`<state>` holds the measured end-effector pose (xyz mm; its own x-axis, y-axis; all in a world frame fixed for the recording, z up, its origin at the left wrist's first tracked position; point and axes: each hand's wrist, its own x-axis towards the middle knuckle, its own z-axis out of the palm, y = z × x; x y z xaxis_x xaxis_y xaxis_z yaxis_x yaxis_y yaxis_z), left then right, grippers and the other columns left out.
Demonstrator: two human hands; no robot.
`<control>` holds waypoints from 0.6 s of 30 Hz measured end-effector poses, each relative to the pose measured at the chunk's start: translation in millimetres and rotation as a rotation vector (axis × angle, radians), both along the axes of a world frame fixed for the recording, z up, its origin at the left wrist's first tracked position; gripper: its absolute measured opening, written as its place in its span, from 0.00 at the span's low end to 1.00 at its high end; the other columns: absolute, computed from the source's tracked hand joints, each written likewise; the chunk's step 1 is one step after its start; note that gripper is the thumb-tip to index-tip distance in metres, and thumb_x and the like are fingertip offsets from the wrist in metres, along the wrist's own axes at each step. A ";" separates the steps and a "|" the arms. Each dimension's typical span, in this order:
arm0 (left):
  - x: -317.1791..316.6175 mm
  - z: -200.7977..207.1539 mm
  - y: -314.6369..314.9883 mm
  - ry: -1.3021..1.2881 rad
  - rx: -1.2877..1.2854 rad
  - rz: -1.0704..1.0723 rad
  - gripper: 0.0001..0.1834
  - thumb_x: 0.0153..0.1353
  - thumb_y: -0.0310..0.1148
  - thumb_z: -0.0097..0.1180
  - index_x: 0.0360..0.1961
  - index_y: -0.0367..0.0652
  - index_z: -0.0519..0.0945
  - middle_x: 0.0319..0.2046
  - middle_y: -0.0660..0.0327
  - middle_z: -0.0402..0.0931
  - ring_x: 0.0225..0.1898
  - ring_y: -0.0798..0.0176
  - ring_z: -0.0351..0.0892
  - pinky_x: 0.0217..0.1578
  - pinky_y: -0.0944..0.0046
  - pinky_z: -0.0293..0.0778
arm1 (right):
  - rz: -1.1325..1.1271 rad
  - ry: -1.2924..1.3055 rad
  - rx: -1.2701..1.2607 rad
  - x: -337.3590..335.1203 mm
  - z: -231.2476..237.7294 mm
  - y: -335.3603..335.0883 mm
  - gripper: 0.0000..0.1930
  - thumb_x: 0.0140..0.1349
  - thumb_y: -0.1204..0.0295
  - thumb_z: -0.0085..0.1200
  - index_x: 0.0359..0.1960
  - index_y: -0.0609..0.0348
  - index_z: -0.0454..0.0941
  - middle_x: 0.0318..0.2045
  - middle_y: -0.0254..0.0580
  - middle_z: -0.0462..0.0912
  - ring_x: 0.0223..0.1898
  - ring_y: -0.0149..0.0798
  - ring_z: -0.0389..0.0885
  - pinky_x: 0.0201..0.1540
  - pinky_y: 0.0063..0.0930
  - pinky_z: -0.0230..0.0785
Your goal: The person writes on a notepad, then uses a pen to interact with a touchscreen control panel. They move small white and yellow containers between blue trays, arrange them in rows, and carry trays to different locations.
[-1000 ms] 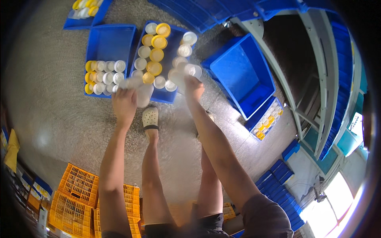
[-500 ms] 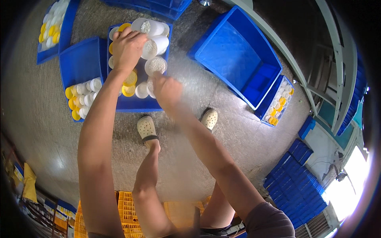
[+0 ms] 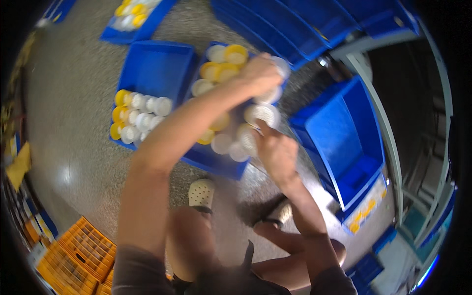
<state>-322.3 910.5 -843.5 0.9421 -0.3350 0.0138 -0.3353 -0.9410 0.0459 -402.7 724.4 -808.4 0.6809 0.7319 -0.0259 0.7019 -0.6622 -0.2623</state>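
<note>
The white container (image 3: 264,115) was along the right side of a blue tray (image 3: 216,166). The right hand (image 3: 279,152) was at its near rim, the left hand (image 3: 260,76) at a farther container (image 3: 280,66); blur hid whether either was clamped. A second tray (image 3: 157,58) lay just left.

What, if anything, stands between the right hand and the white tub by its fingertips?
Nothing visible: the right hand is right at the white tub. The left hand is farther up, not between them.
</note>
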 end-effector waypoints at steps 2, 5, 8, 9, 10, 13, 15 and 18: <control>-4.2 0.1 -4.4 -0.093 -0.050 0.058 0.05 0.50 0.31 0.58 0.24 0.48 0.86 0.27 0.60 0.85 0.40 0.59 0.82 0.48 0.58 0.69 | 0.063 -0.016 0.147 -0.2 9.4 -2.8 0.13 0.61 0.64 0.60 0.45 0.53 0.81 0.20 0.42 0.82 0.18 0.42 0.81 0.20 0.33 0.71; -29.1 -0.8 13.3 -0.280 -0.361 0.046 0.08 0.52 0.33 0.62 0.33 0.44 0.85 0.34 0.61 0.83 0.40 0.57 0.80 0.48 0.56 0.72 | 0.089 -0.093 0.282 -10.3 26.7 -3.7 0.17 0.58 0.69 0.64 0.48 0.56 0.80 0.23 0.43 0.82 0.18 0.43 0.79 0.21 0.32 0.71; -89.9 -8.1 72.0 -0.505 -0.578 0.158 0.12 0.55 0.35 0.64 0.39 0.43 0.84 0.37 0.59 0.82 0.42 0.53 0.79 0.45 0.55 0.75 | 0.230 -0.087 0.466 -37.1 34.9 17.8 0.15 0.53 0.74 0.64 0.44 0.58 0.80 0.23 0.42 0.81 0.20 0.42 0.77 0.23 0.32 0.70; -120.6 -12.9 98.1 -0.532 -0.500 0.301 0.11 0.56 0.35 0.64 0.38 0.44 0.84 0.36 0.58 0.82 0.40 0.51 0.79 0.44 0.56 0.76 | 0.310 -0.095 0.534 -47.8 34.3 30.6 0.15 0.53 0.74 0.64 0.43 0.59 0.81 0.23 0.41 0.80 0.20 0.42 0.77 0.23 0.31 0.70; -148.2 -18.8 125.9 -0.520 -0.451 0.462 0.10 0.57 0.36 0.63 0.38 0.44 0.84 0.37 0.57 0.82 0.41 0.49 0.79 0.44 0.55 0.75 | 0.383 0.011 0.550 -61.3 29.0 48.7 0.14 0.53 0.76 0.62 0.43 0.59 0.80 0.23 0.41 0.80 0.22 0.42 0.78 0.26 0.31 0.71; -236.7 -45.6 204.4 -0.372 -0.022 0.957 0.13 0.58 0.36 0.62 0.41 0.40 0.82 0.39 0.49 0.81 0.42 0.44 0.78 0.47 0.50 0.73 | 0.496 0.182 0.550 -99.2 -15.4 135.2 0.14 0.56 0.77 0.59 0.45 0.60 0.79 0.28 0.45 0.81 0.32 0.44 0.81 0.35 0.37 0.73; -277.5 -72.0 235.7 -0.100 0.147 1.114 0.14 0.57 0.36 0.63 0.41 0.40 0.82 0.40 0.48 0.81 0.43 0.43 0.79 0.47 0.49 0.73 | 0.487 0.002 0.358 -112.2 -55.2 199.6 0.13 0.59 0.72 0.56 0.46 0.59 0.77 0.28 0.43 0.81 0.36 0.43 0.82 0.37 0.37 0.71; -303.1 -102.2 264.3 0.107 -0.022 1.235 0.11 0.56 0.35 0.62 0.36 0.40 0.84 0.39 0.48 0.83 0.43 0.42 0.82 0.43 0.48 0.77 | 0.468 0.048 0.157 -119.2 -107.6 263.4 0.16 0.64 0.60 0.52 0.47 0.58 0.77 0.29 0.44 0.83 0.37 0.43 0.83 0.38 0.37 0.69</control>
